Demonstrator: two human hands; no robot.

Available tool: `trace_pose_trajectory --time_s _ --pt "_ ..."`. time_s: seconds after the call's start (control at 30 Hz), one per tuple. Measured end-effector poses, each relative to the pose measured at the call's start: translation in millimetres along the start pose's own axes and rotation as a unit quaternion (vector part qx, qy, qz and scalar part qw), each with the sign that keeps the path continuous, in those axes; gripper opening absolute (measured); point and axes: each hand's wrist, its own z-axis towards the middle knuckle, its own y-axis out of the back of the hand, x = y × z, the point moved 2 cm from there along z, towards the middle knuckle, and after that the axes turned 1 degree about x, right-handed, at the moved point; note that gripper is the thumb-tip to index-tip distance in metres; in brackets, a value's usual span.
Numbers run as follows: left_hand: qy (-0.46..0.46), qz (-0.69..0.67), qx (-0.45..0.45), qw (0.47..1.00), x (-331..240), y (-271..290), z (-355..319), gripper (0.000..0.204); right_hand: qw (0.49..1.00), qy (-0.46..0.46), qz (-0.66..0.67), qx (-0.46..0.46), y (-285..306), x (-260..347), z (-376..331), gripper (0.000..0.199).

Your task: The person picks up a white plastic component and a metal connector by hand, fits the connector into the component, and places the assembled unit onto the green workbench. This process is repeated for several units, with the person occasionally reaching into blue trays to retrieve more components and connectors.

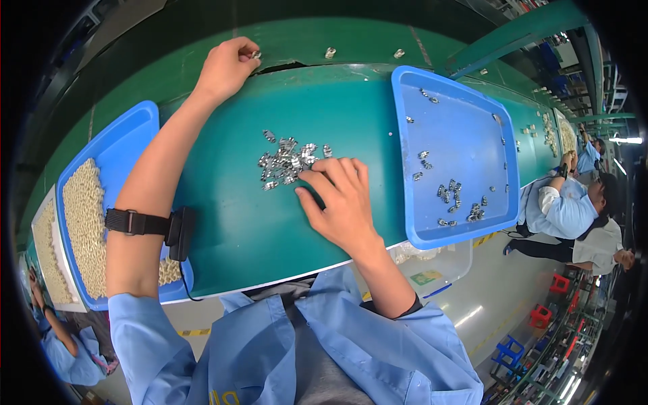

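At the far side, my left hand (228, 67) is closed in a pinch on a small shiny metal part (256, 55), above the dark green strip (297, 44) behind the worktop. A loose pile of similar silvery metal parts (287, 160) lies on the green worktop (226, 236) in the middle. My right hand (343, 206) rests at the pile's near right edge, palm down. Its thumb and fingers are apart, and the index fingertip touches or nearly touches the nearest parts; I see nothing held in it.
To the right stands a blue tray (398, 152) with scattered metal parts; another blue tray (147, 120) at left holds many cream-coloured pieces (84, 229). Single parts (330, 52) sit along the far strip. Co-workers (563, 209) are at the right and lower left.
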Motion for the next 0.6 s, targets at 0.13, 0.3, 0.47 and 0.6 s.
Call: trace_pose_trajectory --time_s 0.13,0.3,0.47,0.6 --pt "-0.003 0.025 0.004 1.000 1 -10 11 0.028 1.000 -0.006 0.000 0.000 -1 -5 -1 0.028" --pt "-0.018 0.021 -0.016 0.999 0 -11 7 0.028 1.000 -0.008 -0.004 -0.003 3 -3 0 0.025" --pt "-0.006 0.032 0.011 0.999 6 -13 10 0.035 0.999 -0.020 -0.024 -0.030 -1 0 0 0.021" --pt "-0.040 0.068 -0.055 0.995 -5 12 -13 0.042 1.000 0.003 -0.009 -0.018 -11 0 -4 0.018"
